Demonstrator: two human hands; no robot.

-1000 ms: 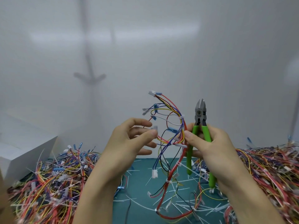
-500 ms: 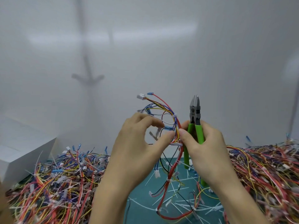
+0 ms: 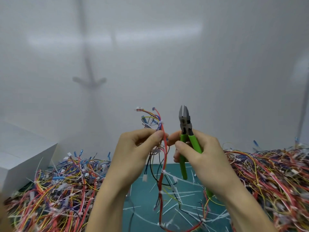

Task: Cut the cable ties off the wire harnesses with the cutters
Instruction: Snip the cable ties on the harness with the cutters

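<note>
resting far left: a white box (image 3: 25, 158), its lower near edge meeting the wires beside it.
left heap (image 3: 58, 190): loose harnesses in red, yellow, blue and white, tangled on the table, with blue and white connectors poking up at the back.
left hand (image 3: 138, 153): raised above the table, back toward the camera, its fingers curled, thumb and forefinger together and pinching the held bundle.
wire harness (image 3: 165, 156): held upright between the two hands; a red wire runs down its length, the top fans out into small connectors, and the tail hangs down to the table.
cable tie (image 3: 160, 122): white, wrapped round the bundle just above the left hand's pinch; two more white ties sit lower on the red wire, below the hands.
cutters (image 3: 185, 126): upright just right of the harness and apart from it, dark head pointing up, jaws slightly parted at the tips, green handles running down through the palm.
right hand (image 3: 204, 156): its fingers clamped round the green handles; the forefinger tip reaches to just beside the red wire, and contact cannot be told.
table (image 3: 147, 195): teal surface between the heaps, strewn with cut white tie pieces (image 3: 184, 193).
right heap (image 3: 267, 173): another tangle of harnesses, mostly red and yellow.
</note>
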